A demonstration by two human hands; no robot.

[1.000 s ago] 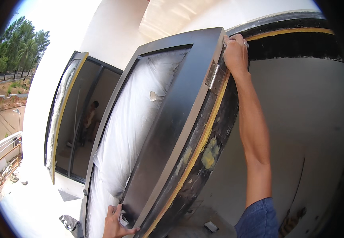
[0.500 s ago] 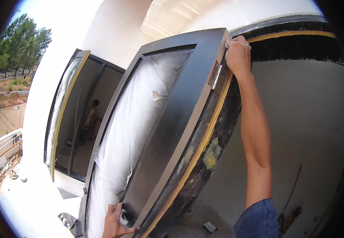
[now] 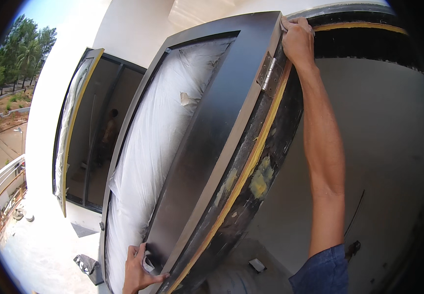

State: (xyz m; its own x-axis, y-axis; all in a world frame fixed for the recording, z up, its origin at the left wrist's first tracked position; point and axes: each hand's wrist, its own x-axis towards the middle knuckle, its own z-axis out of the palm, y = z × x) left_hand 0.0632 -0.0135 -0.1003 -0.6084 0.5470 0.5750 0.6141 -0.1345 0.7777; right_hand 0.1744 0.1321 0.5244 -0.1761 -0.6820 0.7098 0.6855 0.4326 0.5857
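A dark brown door (image 3: 212, 142) with a plastic-covered panel (image 3: 148, 127) stands tilted across the middle of the head view. My right hand (image 3: 297, 41) is closed at the door's upper edge, above a metal hinge (image 3: 269, 73). A small pale bit shows at its fingertips, too hidden to name. Down at the bottom, my left hand (image 3: 141, 272) grips the door's side member, fingers over the inner edge and thumb reaching to the outer edge. Something whitish (image 3: 148, 263) shows beside those fingers; I cannot tell what it is.
The black door frame (image 3: 285, 112) carries a yellow strip (image 3: 244, 183) and yellowish patches. Left of the door is a dark window with an open sash (image 3: 82, 112). A person (image 3: 110, 130) appears in its glass. Dark cloth (image 3: 85, 263) lies on the pale floor.
The door and frame sit higher in the picture as the view has shifted. My right hand remains at the upper edge, and my left hand keeps its hold low on the door.
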